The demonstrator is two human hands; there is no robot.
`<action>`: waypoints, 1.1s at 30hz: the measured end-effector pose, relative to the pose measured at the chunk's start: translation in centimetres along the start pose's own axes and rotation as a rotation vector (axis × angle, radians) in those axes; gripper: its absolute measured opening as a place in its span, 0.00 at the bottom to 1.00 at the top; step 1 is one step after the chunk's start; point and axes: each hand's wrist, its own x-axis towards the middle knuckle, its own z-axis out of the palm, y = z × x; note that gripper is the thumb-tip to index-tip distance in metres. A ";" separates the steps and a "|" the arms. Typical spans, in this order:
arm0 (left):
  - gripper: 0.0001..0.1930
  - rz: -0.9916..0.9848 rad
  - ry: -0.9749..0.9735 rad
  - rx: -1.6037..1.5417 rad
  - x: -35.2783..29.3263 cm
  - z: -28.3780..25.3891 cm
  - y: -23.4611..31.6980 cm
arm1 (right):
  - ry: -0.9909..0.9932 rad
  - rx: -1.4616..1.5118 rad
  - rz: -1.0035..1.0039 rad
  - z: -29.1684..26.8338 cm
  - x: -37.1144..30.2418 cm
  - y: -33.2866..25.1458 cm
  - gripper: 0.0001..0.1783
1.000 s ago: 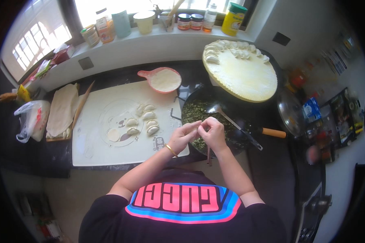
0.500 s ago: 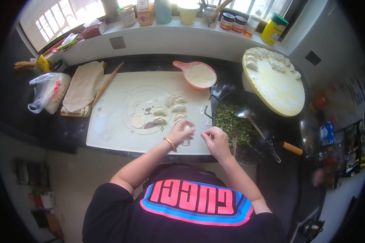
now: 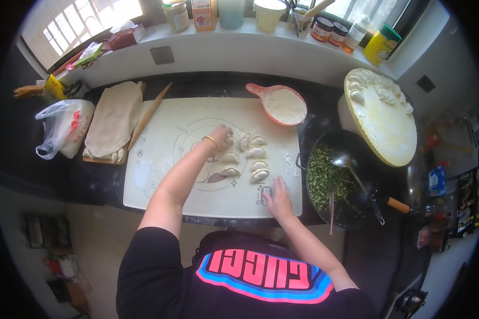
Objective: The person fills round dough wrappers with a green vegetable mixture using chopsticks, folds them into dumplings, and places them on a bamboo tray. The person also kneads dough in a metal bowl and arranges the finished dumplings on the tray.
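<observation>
My left hand [image 3: 219, 141] is at the middle of the cream mat [image 3: 149, 189]. Its fingers are bent down round a pale dumpling, mostly hidden by them, at the far end of a short row. Closer to me in that row lie a dumpling [image 3: 230, 157] and another dumpling [image 3: 230, 171]. Beside them runs a second column, with a dumpling [image 3: 256, 152] in its middle. My right hand [image 3: 280, 201] rests on the mat's near right part, empty, fingers stretched out. My left forearm covers part of the mat.
To the right stands a black wok [image 3: 351, 212] of chopped green filling with a metal spoon [image 3: 359, 183]. Behind it is a round tray [image 3: 391, 125] edged with dumplings. A red scoop of flour [image 3: 286, 106], rolling pin [image 3: 150, 117] and dough sheet [image 3: 109, 119] lie around the mat.
My left hand has moved away from me, to the far end of the left dumpling row. My right hand has gone from pinched fingers to lying spread on the mat. The view has shifted.
</observation>
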 end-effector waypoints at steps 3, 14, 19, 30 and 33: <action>0.18 -0.113 -0.020 -0.067 0.4 -2.6 -0.4 | -0.149 -0.148 0.049 1.5 1.1 0.2 0.44; 0.16 0.024 -0.124 -0.029 2.3 -2.3 -3.3 | -0.138 -0.405 0.127 3.7 6.5 -0.5 0.57; 0.18 0.080 -0.019 -0.106 3.3 -1.2 -2.3 | -0.122 -0.427 0.101 4.2 7.0 -0.6 0.57; 0.31 0.134 -0.226 0.003 6.7 -1.4 1.1 | -0.101 -0.385 0.086 4.0 7.3 -0.9 0.54; 0.30 0.116 -0.245 0.043 7.7 -0.4 0.3 | -0.095 -0.403 0.094 4.2 7.3 -0.7 0.54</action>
